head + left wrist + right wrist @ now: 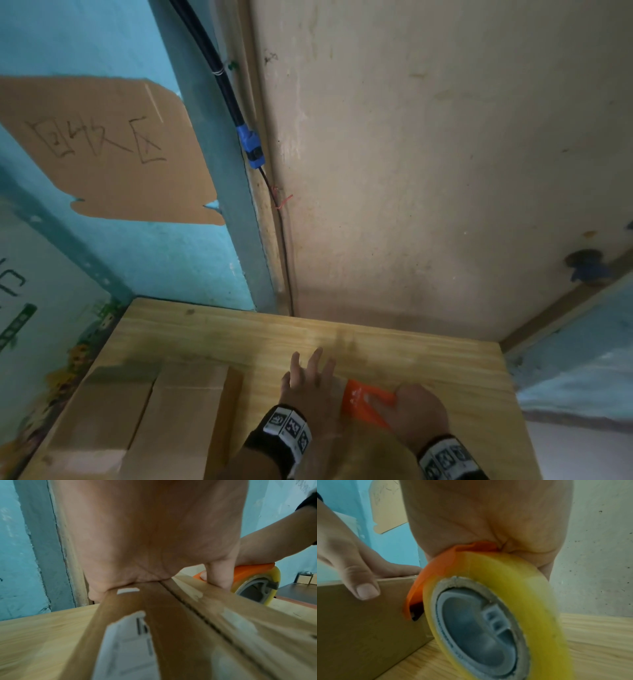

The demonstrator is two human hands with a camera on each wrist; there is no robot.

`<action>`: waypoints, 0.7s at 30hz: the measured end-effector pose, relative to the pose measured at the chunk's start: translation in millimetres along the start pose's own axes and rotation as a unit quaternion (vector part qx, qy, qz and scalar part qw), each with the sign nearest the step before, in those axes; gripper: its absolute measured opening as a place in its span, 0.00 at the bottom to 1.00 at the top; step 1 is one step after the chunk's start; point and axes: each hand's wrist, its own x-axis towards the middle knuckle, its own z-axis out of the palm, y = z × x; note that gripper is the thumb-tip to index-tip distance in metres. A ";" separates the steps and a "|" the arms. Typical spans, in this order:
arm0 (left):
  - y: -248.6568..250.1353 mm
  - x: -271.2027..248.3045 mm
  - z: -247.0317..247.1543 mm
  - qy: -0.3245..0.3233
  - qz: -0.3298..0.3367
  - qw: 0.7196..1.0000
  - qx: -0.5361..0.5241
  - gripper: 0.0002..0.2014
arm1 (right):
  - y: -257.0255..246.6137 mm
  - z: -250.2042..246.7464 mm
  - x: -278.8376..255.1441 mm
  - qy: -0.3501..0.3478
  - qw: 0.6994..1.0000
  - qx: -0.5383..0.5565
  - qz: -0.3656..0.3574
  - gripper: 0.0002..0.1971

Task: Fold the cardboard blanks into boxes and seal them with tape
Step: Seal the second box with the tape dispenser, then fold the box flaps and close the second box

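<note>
Box (197,622) under the palms is getting cut off at the head view's bottom edge, its flaps blurring. One tape dispenser (368,402), one yellow roll (496,574), two more boxes (144,418) left of the fingers. Left hand (305,383) is pressing flat with fingers spread; right hand (418,411) is gripping the dispenser beside it.

A brown cardboard box (180,635) is seen on the wooden surface, its two top flaps closed with a narrow seam between them. Torn white label remnants are noted on the flaps. An orange tape dispenser (447,566), loaded with a yellowish roll of tape (501,577) on a grey hub, is set against the box's upper edge. Further folded brown cardboard boxes (137,421) are stacked alongside.
</note>
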 end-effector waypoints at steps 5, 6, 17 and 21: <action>3.6 -2.5 -3.4 -0.012 -0.001 1.000 0.005 0.59 | -6.6 -10.1 -6.1 0.048 0.996 -0.075 -0.032 0.35; 4.2 -3.4 -3.9 -0.010 0.003 1.000 0.010 0.58 | -11.6 -7.3 -5.2 0.058 0.994 -0.083 -0.042 0.35; -12.2 8.9 8.2 0.022 0.012 0.984 -0.174 0.49 | -10.8 39.1 -2.3 0.040 0.995 -0.056 0.068 0.35; -40.7 3.2 4.4 0.045 0.046 0.914 -0.400 0.47 | 1.8 46.7 -10.1 -0.022 0.994 -0.010 0.111 0.38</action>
